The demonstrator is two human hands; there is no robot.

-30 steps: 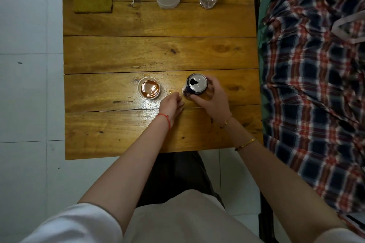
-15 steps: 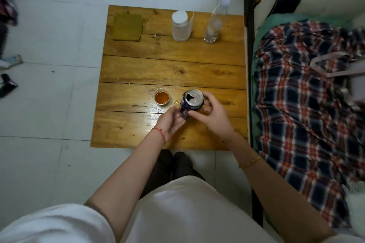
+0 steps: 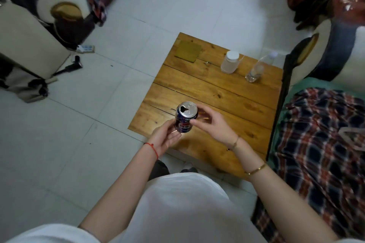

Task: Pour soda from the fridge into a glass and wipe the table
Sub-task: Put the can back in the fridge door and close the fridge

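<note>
Opened aluminium soda can (image 3: 185, 117) gripped between both hands above plank table (image 3: 221, 92).

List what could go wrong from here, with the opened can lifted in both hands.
1. The soda can is open and held above the table by the left hand and right hand; a tilt could spill soda on wood or floor.
2. The filled glass is hidden behind the can and right-hand fingers; a blind hand movement might knock it.
3. The green cloth lies at the far corner, so wiping a spill means reaching across.
</note>
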